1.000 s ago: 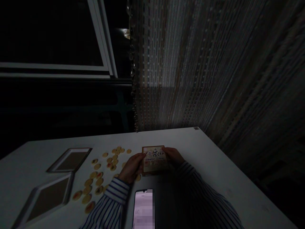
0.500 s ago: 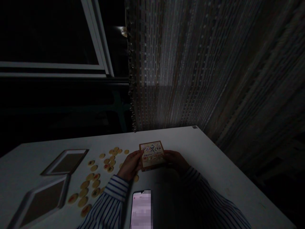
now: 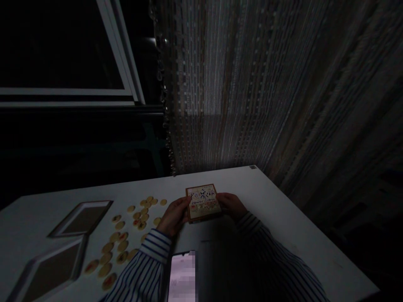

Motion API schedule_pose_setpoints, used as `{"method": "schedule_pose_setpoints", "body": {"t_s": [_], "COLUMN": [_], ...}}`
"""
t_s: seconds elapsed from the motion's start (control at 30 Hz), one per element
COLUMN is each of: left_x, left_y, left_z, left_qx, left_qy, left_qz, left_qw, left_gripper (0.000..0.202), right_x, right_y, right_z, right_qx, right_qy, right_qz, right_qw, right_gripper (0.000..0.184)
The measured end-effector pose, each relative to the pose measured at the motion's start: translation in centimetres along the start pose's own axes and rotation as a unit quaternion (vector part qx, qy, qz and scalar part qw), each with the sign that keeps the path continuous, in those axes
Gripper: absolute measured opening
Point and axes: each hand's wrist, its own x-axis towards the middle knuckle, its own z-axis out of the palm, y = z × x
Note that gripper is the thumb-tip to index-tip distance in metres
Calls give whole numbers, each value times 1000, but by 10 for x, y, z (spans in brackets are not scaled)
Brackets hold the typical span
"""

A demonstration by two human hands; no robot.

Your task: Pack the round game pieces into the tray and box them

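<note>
A flat, square Chinese chess box (image 3: pixel 204 205) with dark lettering and a brown border is held up over the white table. My left hand (image 3: pixel 174 214) grips its left edge, and my right hand (image 3: pixel 232 204) is closed on the right edge. To the left of my left hand lie several round, pale chess pieces (image 3: pixel 122 246), some with red or dark characters, partly overlapping. A lit phone (image 3: pixel 181 277) lies below the box, between my forearms. Part of the scatter of pieces is hidden behind my left sleeve.
Two open shallow trays with pale rims, the far tray (image 3: pixel 82 218) and the near tray (image 3: pixel 50 270), rest at the left of the white table (image 3: pixel 277 235). A striped curtain (image 3: pixel 220 92) hangs behind the table's far edge. A white-framed window (image 3: pixel 119 50) is at upper left.
The view has shifted slightly, so the table, trays and pieces appear further left. Both hands still hold the box, which is tilted a little differently.
</note>
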Motion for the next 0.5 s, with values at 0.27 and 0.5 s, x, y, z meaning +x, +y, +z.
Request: {"method": "schedule_pose_setpoints", "body": {"t_s": [0.27,0.5], "left_x": [-1,-1], "left_y": [0,6], "left_z": [6,6], "left_qx": [7,38], "left_qy": [-10,-19], "left_qz": [-20,-48], "left_qw": [1000,998], "left_gripper": [29,25], "right_x": [4,8], "right_y": [3,4], "right_z": [-8,-15], "right_qx": [39,64], "right_qy": [7,-5], "right_qz": [15,19], "right_qw": [999,998], "right_gripper": [28,28]}}
